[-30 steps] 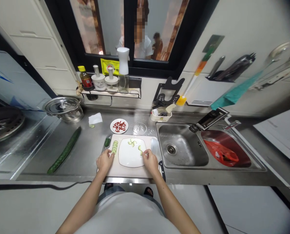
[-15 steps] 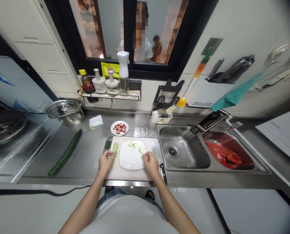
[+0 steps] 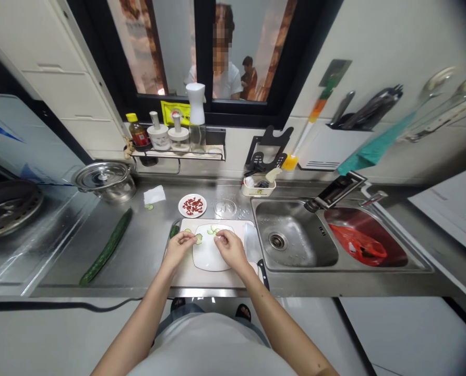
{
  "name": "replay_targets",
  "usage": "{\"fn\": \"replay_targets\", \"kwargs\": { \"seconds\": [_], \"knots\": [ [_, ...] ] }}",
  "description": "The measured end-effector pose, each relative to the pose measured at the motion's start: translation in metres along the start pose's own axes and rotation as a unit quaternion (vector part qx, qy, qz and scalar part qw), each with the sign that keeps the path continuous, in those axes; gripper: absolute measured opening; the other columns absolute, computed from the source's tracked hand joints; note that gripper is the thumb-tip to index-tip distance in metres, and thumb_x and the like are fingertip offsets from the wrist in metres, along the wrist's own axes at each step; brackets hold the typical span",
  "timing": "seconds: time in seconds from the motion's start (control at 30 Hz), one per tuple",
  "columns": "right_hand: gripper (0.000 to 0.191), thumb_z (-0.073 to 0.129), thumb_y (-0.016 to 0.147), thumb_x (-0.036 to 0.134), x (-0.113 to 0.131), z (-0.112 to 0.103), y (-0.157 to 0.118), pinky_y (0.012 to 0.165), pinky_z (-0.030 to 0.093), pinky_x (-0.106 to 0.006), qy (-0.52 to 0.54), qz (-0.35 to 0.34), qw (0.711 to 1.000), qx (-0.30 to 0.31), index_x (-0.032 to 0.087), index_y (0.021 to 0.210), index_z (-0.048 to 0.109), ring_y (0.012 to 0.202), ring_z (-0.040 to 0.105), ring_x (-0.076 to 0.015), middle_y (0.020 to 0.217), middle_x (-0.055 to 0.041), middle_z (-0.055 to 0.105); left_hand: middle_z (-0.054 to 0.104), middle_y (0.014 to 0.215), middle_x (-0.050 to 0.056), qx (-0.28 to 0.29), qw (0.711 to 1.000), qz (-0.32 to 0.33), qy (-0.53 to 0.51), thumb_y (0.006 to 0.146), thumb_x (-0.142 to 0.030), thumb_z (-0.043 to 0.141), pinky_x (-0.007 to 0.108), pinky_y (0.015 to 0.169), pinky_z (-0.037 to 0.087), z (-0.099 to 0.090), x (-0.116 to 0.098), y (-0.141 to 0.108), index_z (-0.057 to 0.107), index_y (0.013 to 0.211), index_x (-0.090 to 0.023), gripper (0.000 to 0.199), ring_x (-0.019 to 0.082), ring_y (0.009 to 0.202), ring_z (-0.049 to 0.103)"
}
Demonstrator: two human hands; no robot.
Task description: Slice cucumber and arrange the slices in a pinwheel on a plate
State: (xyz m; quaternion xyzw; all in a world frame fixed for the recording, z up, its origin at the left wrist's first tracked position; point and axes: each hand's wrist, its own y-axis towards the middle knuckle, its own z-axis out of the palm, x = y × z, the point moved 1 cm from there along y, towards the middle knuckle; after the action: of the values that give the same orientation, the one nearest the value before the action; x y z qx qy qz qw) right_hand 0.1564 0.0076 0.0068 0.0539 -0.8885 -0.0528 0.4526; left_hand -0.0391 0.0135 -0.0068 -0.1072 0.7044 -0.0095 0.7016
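Observation:
A thin cucumber slice [image 3: 199, 239] is pinched between the fingertips of my left hand [image 3: 181, 245], over the left side of the white plate [image 3: 207, 259]. My right hand [image 3: 231, 248] is above the plate's right side, its fingertips drawn together; whatever they hold is too small or hidden. Between the hands, near the plate's far edge, several cucumber slices [image 3: 212, 230] lie in a small fan. The plate rests on a pale cutting board [image 3: 183, 279]. Behind my left hand, more slices are mostly covered. A cut cucumber piece [image 3: 174, 230] lies at the board's left edge.
A whole cucumber [image 3: 106, 250] lies on the counter to the left. Behind the board stands a small plate of red bits [image 3: 192, 206]. A knife [image 3: 263, 274] lies at the board's right side, beside the sink [image 3: 295, 263]. A lidded pot [image 3: 107, 181] stands back left.
My left hand has moved right, from the row of slices to the plate, with a slice in its fingers. My right hand has shifted left over the plate, covering the slices at its right.

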Motion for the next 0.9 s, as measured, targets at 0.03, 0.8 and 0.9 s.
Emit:
{"fn": "replay_targets", "kwargs": {
  "seconds": [0.03,0.8,0.9],
  "knots": [
    [0.019,0.052,0.085,0.033,0.006,0.000,0.003,0.075,0.042,-0.027,0.010,-0.029,1.000,0.005,0.020,0.094,0.064,0.080,0.056,-0.0158,0.084,-0.0030,0.063,0.068,0.073,0.004,0.010,1.000,0.004,-0.003,0.058,-0.043,0.077,0.025,0.068,0.046,0.002,-0.004,-0.001,0.066,0.073,-0.015,0.033,0.014,0.069,0.061],
    [0.013,0.054,0.084,0.031,0.024,-0.007,0.018,0.074,0.042,-0.028,0.115,-0.075,0.990,0.022,0.021,0.079,0.061,0.085,0.056,-0.0160,0.085,-0.0019,0.064,0.061,0.068,-0.001,0.132,0.946,-0.218,-0.200,0.070,-0.050,0.070,0.013,0.039,0.019,0.034,-0.026,-0.015,0.056,0.107,-0.019,0.050,0.004,0.047,0.047],
    [0.012,0.055,0.084,0.030,0.026,-0.011,0.017,0.074,0.042,-0.028,0.107,-0.088,0.990,0.033,0.021,0.079,0.061,0.084,0.055,-0.0157,0.084,-0.0014,0.063,0.060,0.071,-0.001,0.130,0.950,-0.193,-0.208,0.067,-0.041,0.074,0.013,0.039,0.021,0.035,-0.032,-0.011,0.056,0.107,-0.019,0.049,0.004,0.049,0.047]
  ]
}}
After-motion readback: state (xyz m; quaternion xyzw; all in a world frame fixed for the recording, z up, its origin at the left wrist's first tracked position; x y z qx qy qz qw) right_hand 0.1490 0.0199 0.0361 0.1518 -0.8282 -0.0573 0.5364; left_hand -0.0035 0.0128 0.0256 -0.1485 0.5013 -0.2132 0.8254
